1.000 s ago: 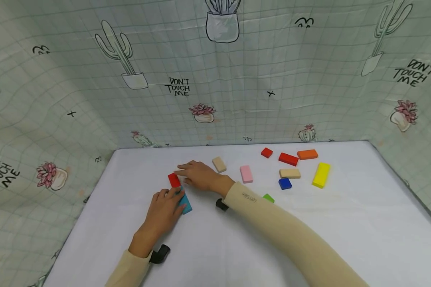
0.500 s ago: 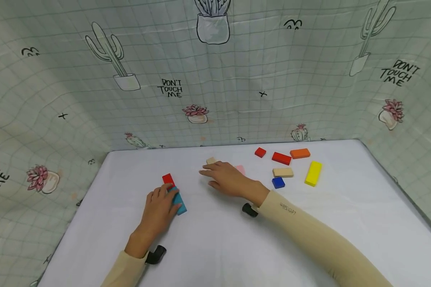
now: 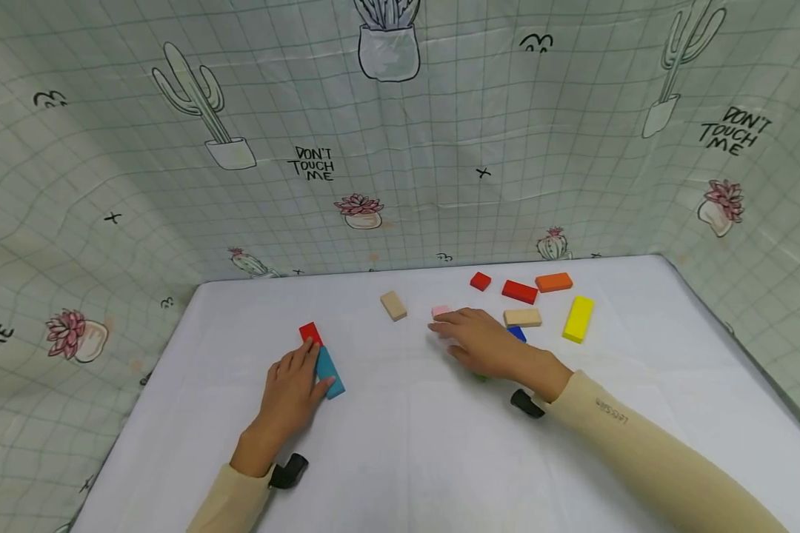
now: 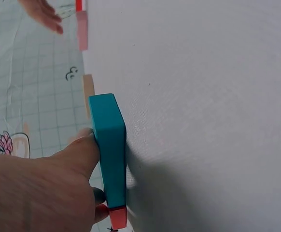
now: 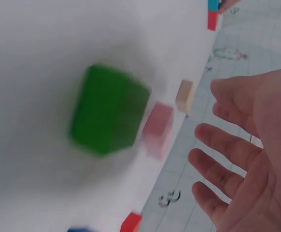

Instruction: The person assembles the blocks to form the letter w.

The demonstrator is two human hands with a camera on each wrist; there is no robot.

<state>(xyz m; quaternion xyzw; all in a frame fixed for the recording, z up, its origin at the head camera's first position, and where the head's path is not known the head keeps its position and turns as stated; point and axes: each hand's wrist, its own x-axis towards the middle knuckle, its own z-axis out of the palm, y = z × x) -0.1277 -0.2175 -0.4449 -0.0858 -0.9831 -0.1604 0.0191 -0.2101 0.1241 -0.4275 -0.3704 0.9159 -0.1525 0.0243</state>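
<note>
A teal block (image 3: 330, 372) lies end to end with a small red block (image 3: 310, 333) on the left part of the white table. My left hand (image 3: 288, 392) rests beside them; its thumb touches the teal block and its fingertips lie near where the two meet. The left wrist view shows the thumb and fingers along one side of the teal block (image 4: 110, 150). Holding nothing, my right hand (image 3: 483, 342) hovers with spread fingers over the table, partly hiding a pink block (image 3: 441, 310) and a green block (image 5: 109, 111).
A beige block (image 3: 393, 305) lies between the hands. At the right are another beige block (image 3: 523, 317), a blue block (image 3: 518, 334), a yellow block (image 3: 578, 319), an orange block (image 3: 553, 282), a longer red block (image 3: 520, 292) and a small red block (image 3: 480, 281). Patterned cloth (image 3: 413, 185) surrounds the table.
My right hand has moved right, away from the red block at the left, past the beige block to above the green and pink blocks. My left hand's fingers have shifted slightly along the teal block.
</note>
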